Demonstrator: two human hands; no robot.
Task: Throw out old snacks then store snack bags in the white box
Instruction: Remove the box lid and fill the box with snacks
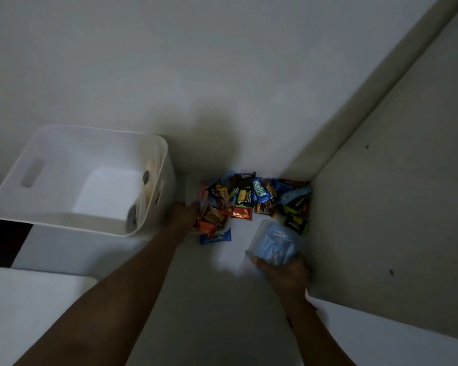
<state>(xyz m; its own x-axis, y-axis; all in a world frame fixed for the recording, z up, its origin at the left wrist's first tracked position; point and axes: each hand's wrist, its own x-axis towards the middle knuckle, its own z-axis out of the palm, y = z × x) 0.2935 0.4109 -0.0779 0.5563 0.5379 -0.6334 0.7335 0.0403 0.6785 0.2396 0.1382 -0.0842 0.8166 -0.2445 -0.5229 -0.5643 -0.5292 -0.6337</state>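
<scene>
A pile of colourful snack bags [251, 199] lies on a white shelf, pushed into the corner against the wall. The white box [50, 186] stands tilted to the left of the pile, open, with a few pale snack packs against its right wall. My left hand [183, 215] rests at the pile's left edge, fingers on the orange and red packs; whether it grips them is unclear. My right hand [283, 273] holds a clear bag of blue-wrapped snacks [275, 241] just in front of the pile.
A beige side panel [394, 207] with small holes closes off the right. The wall [169, 62] rises behind. A white surface [24, 299] sits at the lower left, with a dark gap beside the box.
</scene>
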